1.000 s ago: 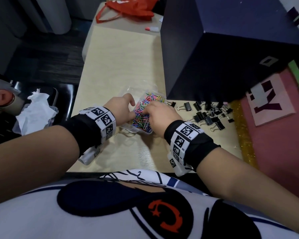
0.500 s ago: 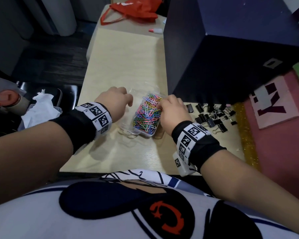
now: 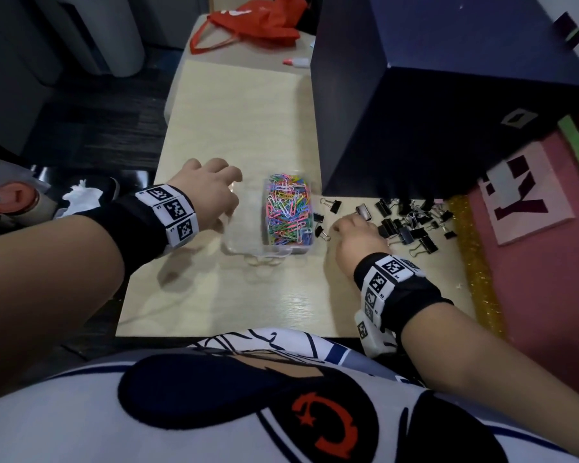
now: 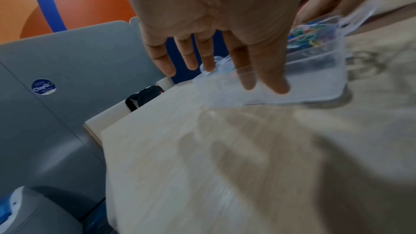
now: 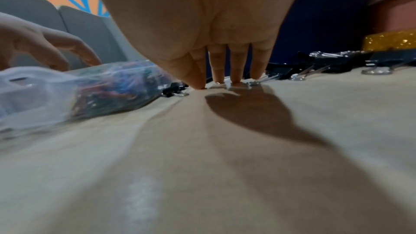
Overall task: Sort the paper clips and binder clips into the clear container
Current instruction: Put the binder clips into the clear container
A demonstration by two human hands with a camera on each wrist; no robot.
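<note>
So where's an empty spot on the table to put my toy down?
Bare tabletop lies beyond the clear container, left of the dark blue box, and also in front near the table's edge. It is crowded right of the container, where binder clips lie by the right hand.

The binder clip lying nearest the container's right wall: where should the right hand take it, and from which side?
Pinch the binder clip across its black body, coming from above and the right: it lies flat, and the container blocks the left. The right hand is already beside it.
</note>
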